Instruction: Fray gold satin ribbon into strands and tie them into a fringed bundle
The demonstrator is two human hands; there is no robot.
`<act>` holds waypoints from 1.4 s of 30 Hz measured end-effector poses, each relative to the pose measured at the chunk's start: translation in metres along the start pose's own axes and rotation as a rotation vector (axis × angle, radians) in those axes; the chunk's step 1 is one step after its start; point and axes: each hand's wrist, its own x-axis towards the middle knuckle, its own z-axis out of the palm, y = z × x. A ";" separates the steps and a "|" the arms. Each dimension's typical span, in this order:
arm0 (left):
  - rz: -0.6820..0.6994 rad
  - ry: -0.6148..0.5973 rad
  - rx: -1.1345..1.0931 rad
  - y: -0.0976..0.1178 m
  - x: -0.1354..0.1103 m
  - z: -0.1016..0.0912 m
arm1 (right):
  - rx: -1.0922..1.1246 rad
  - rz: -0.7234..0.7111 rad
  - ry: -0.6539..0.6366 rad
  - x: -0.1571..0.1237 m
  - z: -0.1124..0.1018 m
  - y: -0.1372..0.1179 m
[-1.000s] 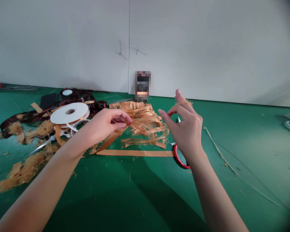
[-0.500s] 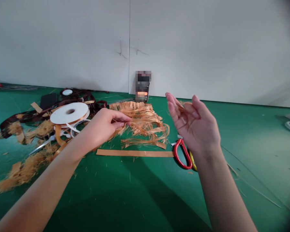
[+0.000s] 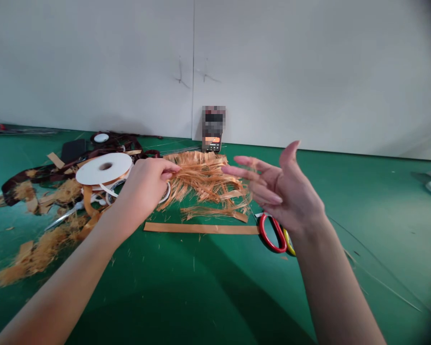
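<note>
My left hand (image 3: 149, 182) has thumb and forefinger pinched together at the left side of a heap of frayed orange-brown ribbon (image 3: 204, 175). Loose strands fan out rightward from those fingertips. My right hand (image 3: 287, 194) is turned palm up with its fingers spread and the thumb raised. A few thin fibres seem to cling about its fingertips, close to the heap's right side. Below the heap lies a flat, unfrayed ribbon strip (image 3: 201, 229). Scissors with a red handle loop (image 3: 273, 233) and a yellow one are partly hidden beneath my right hand.
A white ribbon spool (image 3: 89, 171) stands left of my left hand, among dark brown ribbon (image 3: 19, 184) and clumps of loose fibre (image 3: 39, 254). A phone (image 3: 213, 129) leans against the white wall behind the heap. Thin wires lie on the green table at right.
My left hand has drawn back a little to the left, still pinching. My right hand has opened its fingers and swung them down and left toward the heap.
</note>
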 end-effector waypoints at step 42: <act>0.254 -0.084 0.048 -0.001 0.000 0.003 | -0.190 -0.205 -0.080 -0.006 0.020 0.008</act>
